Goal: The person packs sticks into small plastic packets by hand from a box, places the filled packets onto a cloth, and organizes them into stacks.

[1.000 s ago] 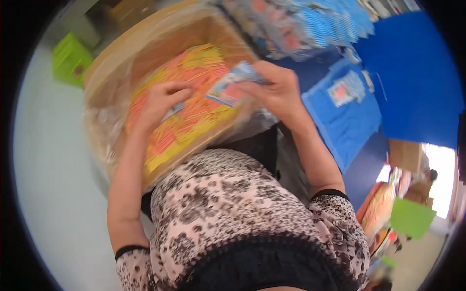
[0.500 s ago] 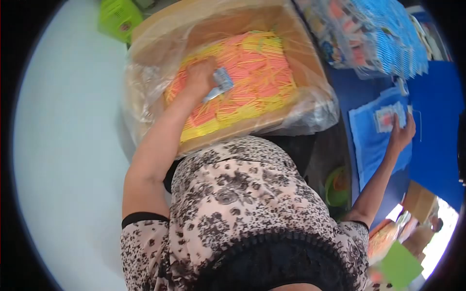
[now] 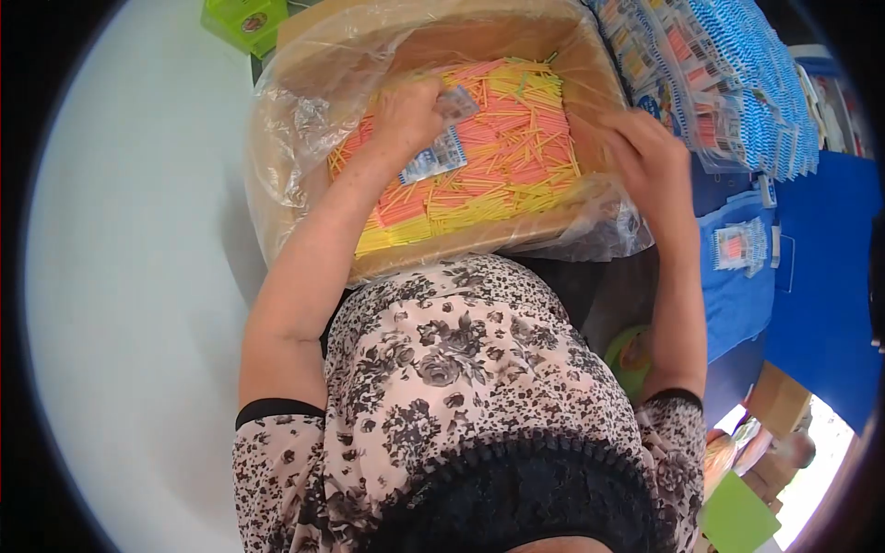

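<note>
Over the box, my left hand (image 3: 408,118) is closed on a small clear plastic packet (image 3: 458,104). Just below it, a second packet with blue stripes (image 3: 436,157) lies over the sticks; whether my fingers also touch it I cannot tell. Thin yellow and pink sticks (image 3: 516,138) fill the cardboard box (image 3: 590,78), which has a clear plastic liner (image 3: 304,120). At the box's right edge is my right hand (image 3: 653,161), a little blurred, its fingers bent and apart with nothing visible in them.
Bundles of blue-striped packets (image 3: 756,83) are heaped at the upper right. A small stack of packets (image 3: 740,246) sits on a blue cloth (image 3: 737,309). There is a green container (image 3: 241,23) at the upper left and a green bin (image 3: 631,355) below the table edge. A pale surface (image 3: 138,276) spans the left.
My right hand has left the small packet stack on the blue cloth and moved left to the box edge. My left hand has shifted slightly up and right, with both packets now showing.
</note>
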`<action>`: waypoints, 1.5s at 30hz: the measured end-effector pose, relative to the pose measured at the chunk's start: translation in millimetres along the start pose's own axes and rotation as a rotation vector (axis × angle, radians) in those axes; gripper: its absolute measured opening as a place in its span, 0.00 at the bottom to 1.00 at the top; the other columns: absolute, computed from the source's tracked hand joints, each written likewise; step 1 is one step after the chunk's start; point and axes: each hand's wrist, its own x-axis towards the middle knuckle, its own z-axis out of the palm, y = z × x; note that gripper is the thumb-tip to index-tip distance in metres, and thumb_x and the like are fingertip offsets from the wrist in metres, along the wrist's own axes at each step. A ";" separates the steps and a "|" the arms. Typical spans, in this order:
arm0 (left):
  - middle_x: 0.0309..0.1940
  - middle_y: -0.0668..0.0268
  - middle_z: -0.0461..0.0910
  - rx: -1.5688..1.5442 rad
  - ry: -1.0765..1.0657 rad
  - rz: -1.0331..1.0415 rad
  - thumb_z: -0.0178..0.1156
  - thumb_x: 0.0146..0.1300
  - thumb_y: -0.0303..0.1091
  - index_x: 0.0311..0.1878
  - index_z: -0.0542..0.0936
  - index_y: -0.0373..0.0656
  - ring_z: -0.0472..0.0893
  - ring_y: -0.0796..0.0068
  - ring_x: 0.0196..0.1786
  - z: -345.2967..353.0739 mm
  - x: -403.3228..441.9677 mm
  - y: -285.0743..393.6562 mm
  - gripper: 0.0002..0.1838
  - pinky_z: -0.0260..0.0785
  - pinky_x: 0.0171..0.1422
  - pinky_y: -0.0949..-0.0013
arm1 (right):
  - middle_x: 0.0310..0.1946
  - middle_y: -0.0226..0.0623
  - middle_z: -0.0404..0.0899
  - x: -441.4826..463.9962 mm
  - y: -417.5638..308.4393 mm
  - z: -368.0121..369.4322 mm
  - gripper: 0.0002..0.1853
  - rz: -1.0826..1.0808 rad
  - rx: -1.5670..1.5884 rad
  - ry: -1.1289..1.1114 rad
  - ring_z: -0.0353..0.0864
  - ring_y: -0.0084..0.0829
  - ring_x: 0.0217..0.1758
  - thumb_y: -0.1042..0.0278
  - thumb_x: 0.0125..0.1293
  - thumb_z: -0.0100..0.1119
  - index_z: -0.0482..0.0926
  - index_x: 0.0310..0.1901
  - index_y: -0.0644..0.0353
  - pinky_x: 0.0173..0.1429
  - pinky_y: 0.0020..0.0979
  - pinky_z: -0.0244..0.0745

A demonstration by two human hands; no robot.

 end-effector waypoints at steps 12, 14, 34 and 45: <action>0.25 0.70 0.81 -0.687 -0.107 -0.183 0.61 0.60 0.30 0.38 0.81 0.35 0.75 0.87 0.26 -11.8 15.7 13.4 0.08 0.67 0.29 0.77 | 0.31 0.52 0.79 42.0 103.5 138.2 0.05 -0.101 -0.450 -0.627 0.80 0.50 0.37 0.74 0.51 0.56 0.80 0.29 0.64 0.39 0.44 0.75; 0.25 0.70 0.81 -0.699 -0.115 -0.202 0.61 0.60 0.30 0.38 0.81 0.35 0.75 0.87 0.26 -10.1 16.7 11.7 0.08 0.67 0.29 0.77 | 0.31 0.52 0.80 42.2 100.1 138.5 0.05 -0.117 -0.436 -0.644 0.80 0.50 0.37 0.74 0.51 0.57 0.81 0.29 0.64 0.39 0.43 0.76; 0.25 0.69 0.82 -1.158 -0.592 -0.013 0.65 0.54 0.28 0.31 0.84 0.41 0.79 0.81 0.30 0.2 -7.5 46.4 0.03 0.71 0.34 0.71 | 0.25 0.26 0.79 63.6 30.6 78.4 0.06 0.544 0.866 -0.540 0.74 0.14 0.25 0.69 0.60 0.65 0.82 0.33 0.63 0.29 0.20 0.69; 0.21 0.68 0.79 -0.930 -0.424 0.084 0.66 0.51 0.27 0.30 0.83 0.39 0.77 0.85 0.28 1.0 -7.3 51.4 0.04 0.70 0.32 0.73 | 0.22 0.22 0.75 55.5 15.2 93.3 0.09 0.366 0.927 -0.214 0.70 0.13 0.26 0.63 0.61 0.64 0.80 0.33 0.59 0.27 0.20 0.66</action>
